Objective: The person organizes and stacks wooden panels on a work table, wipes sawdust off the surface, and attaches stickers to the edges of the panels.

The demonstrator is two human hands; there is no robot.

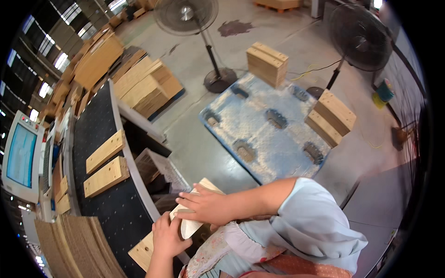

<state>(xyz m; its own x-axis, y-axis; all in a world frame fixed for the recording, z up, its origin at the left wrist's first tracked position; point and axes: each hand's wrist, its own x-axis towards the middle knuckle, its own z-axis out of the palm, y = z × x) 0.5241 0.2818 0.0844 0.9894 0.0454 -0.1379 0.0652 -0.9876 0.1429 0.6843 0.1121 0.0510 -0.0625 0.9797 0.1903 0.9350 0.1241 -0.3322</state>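
A pale wooden board (188, 228) is held at the workbench's edge, close to my body, between my two hands. My right hand (204, 207) lies across its upper face, fingers reaching over to the far edge and thumb on the near side. At the lower end, my left hand (166, 235) grips the board with bent fingers and thumb. Part of the board is hidden beneath my right hand. Just below my left hand, another wooden board (143, 250) with small holes lies on the bench, partly covered by my forearm.
Two boards (106, 177) lie on the black dotted bench top (109, 222). A monitor (21, 157) stands left, with brown sheets (76, 245) nearer me. Ahead, a blue pallet (259, 109) carries board stacks (268, 62). Two pedestal fans (220, 79) stand beyond.
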